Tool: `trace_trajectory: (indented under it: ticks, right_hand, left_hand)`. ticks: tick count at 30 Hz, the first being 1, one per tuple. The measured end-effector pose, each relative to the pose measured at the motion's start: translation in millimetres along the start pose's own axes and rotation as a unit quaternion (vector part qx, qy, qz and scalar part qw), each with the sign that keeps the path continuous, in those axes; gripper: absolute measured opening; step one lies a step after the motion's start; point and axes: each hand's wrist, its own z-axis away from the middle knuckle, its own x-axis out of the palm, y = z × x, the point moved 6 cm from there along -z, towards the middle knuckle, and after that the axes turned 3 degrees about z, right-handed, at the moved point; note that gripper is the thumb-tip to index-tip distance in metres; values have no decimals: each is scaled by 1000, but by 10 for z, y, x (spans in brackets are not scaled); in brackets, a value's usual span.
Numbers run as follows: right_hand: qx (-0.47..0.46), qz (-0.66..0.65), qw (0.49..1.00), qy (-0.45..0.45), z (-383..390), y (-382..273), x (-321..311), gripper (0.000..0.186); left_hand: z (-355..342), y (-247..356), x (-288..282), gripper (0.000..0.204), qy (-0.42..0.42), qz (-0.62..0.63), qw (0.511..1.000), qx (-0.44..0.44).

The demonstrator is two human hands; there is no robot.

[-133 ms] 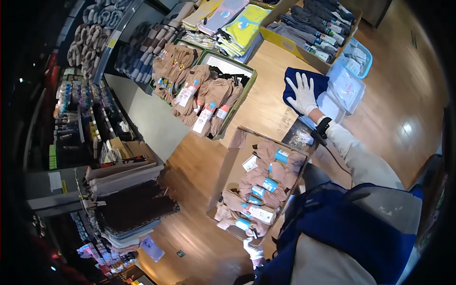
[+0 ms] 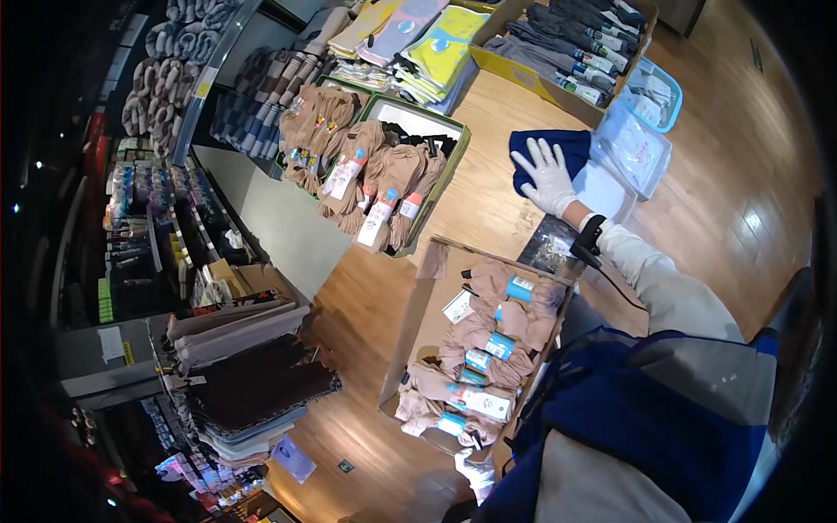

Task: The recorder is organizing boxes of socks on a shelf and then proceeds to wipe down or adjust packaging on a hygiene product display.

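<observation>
My right hand (image 2: 547, 177), in a white glove, lies flat with fingers spread on a folded navy cloth (image 2: 571, 146) on the wooden table (image 2: 478, 109). Low in the view, my gloved left hand (image 2: 475, 473) grips the near edge of a shallow cardboard box (image 2: 425, 301); part of its fingers is hidden. Bundles of beige stockings (image 2: 488, 336) with blue and white paper bands fill this box. Beside the navy cloth lie a white plastic tray (image 2: 603, 193) and a clear plastic packet (image 2: 635, 155).
Green-edged boxes (image 2: 462, 144) hold more beige hosiery at the far left of the table. A yellow-edged box (image 2: 540, 83) of dark socks and a blue basket (image 2: 673, 109) stand at the back right. Shelves and stacked textiles (image 2: 253, 383) line the left.
My right hand and the navy cloth have slid slightly left over the table. My left hand stays at the box edge, while the whole view has shifted a little.
</observation>
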Motion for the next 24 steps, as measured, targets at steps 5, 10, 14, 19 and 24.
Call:
trace_trajectory:
  ticks: [5,10,14,19,24]
  right_hand:
    - [-91,-53,994,-37,279,-676,22,61]
    - [-233,-146,957,-93,752,-1570,331,58]
    - [-276,-213,935,-56,952,-2025,457,61]
    - [-280,-138,945,-91,489,-1797,181,69]
    - [-88,-52,994,40,-226,-643,-92,63]
  left_hand:
    - [214,486,86,42,37,-43,994,94]
    - [31,697,203,40,83,182,977,-80]
    - [-31,910,287,40,98,255,956,-105]
    - [-32,1156,363,39,125,317,934,-110]
    - [17,1355,537,38,131,357,916,-128]
